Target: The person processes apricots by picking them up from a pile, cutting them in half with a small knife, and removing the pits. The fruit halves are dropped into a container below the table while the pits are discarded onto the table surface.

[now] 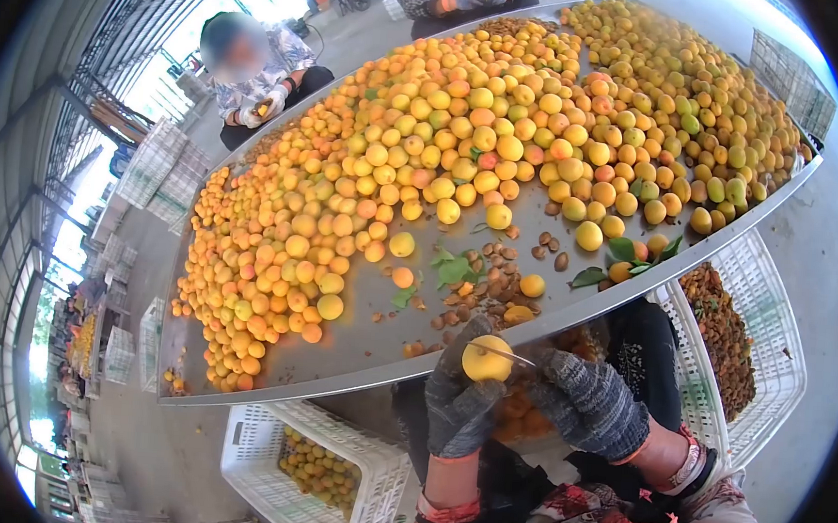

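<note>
Both my hands wear dark grey knitted gloves and are at the near edge of a metal table. My left hand (461, 398) grips a yellow apricot (487, 359) between thumb and fingers. My right hand (589, 400) is closed round a thin blade (519, 357), whose handle is hidden in the glove. The blade lies against the apricot. Just beyond my hands, loose pits (500, 279), green leaves (454, 269) and a few apricots lie on the metal surface.
A large heap of apricots (428, 136) covers much of the table (358, 306). White crates stand below its near edge, one with fruit (389, 483), one with brown pieces (771, 374). Two people (257, 75) sit across the table.
</note>
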{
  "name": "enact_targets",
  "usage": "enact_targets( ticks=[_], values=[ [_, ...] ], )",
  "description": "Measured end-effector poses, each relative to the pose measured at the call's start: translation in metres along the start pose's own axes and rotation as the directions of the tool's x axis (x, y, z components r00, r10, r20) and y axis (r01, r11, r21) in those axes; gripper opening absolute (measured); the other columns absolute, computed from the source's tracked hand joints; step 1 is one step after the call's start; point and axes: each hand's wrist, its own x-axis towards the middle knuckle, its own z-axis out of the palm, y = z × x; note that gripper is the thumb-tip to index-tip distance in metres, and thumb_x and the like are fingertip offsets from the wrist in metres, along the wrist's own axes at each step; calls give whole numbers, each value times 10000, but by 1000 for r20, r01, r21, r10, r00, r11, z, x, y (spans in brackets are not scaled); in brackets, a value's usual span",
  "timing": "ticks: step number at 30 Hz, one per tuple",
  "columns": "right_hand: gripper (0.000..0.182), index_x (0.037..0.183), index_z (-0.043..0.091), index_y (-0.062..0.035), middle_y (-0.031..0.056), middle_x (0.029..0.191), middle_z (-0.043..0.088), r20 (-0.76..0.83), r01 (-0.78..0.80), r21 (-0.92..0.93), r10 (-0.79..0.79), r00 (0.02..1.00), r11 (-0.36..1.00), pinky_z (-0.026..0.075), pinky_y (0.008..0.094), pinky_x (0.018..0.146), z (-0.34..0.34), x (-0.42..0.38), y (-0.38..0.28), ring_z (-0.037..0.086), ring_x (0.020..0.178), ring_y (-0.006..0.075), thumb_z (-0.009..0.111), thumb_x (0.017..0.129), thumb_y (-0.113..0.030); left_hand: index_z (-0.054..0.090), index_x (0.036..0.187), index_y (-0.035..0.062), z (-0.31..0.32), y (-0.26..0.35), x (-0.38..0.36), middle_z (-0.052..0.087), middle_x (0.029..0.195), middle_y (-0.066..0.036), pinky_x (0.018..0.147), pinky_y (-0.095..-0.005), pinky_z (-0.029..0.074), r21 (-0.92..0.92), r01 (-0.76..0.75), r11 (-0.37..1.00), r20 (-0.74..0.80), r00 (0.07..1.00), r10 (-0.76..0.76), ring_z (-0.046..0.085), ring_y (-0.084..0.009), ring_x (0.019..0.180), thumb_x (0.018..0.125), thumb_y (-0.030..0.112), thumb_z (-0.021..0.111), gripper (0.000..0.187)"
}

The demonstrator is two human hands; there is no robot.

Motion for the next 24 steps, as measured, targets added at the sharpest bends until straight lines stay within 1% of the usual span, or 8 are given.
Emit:
enact_targets(
  ticks=[4,6,7,9,13,15,22,24],
  values=[
    [332,1110,513,2,151,1135,496,-26,-2,-11,1,1000,1000,499,307,695,1,-3,-3,567,933,248,561,793,-84,442,1227,-7,-4,-2,-1,513,1182,-96,922,-312,388,43,-14,999,18,1000,13,505,-181,1048,686,99,716,616],
    [336,1106,512,12,145,1130,502,-6,-153,376,167,986,914,491,309,753,2,-5,-5,553,974,240,567,783,-62,445,1225,-6,-3,-1,0,516,1179,-97,922,-311,387,45,-15,999,29,999,14,505,-181,1048,684,102,719,616],
    [336,1106,512,12,145,1130,502,-6,-154,375,168,986,914,491,309,753,1,-5,-3,553,974,240,567,783,-62,448,1223,-5,-3,-1,1,520,1175,-98,921,-311,387,46,-18,999,41,999,16,506,-181,1048,682,105,721,616],
    [361,1128,497,10,144,1139,504,68,-11,-31,13,998,999,479,321,805,0,-6,-1,542,998,242,562,776,-30,449,1222,-5,-3,-2,0,521,1173,-98,922,-311,386,38,-15,999,46,999,14,505,-181,1048,681,109,723,617],
    [394,1157,485,2,143,1146,504,-46,-57,161,65,997,985,469,332,832,5,-3,-3,533,1015,244,553,769,-20,450,1224,-2,-4,-4,1,519,1176,-101,926,-312,381,25,6,1000,38,999,-7,502,-181,1052,675,120,730,628],
    [313,1050,527,-4,141,886,594,-188,11,42,-3,982,999,491,355,682,8,-1,-3,604,812,319,590,743,10,468,1205,1,1,-1,1,525,1163,-96,920,-310,381,45,1,999,25,1000,-2,503,-179,1045,674,118,730,604],
    [292,1045,532,9,147,891,593,-127,46,-15,-48,991,999,491,347,691,3,2,-4,604,819,307,590,759,1,531,1087,-8,1,6,5,551,1076,-80,864,-289,400,234,-64,970,111,993,39,516,-165,973,672,78,717,463],
    [277,1045,534,11,158,917,588,-71,-10,61,14,997,998,491,339,704,-4,5,-9,600,840,304,579,772,-4,522,1100,-11,-1,13,8,550,1076,-83,859,-288,405,308,-44,950,143,990,-1,517,-162,969,676,75,713,473]
  ],
)
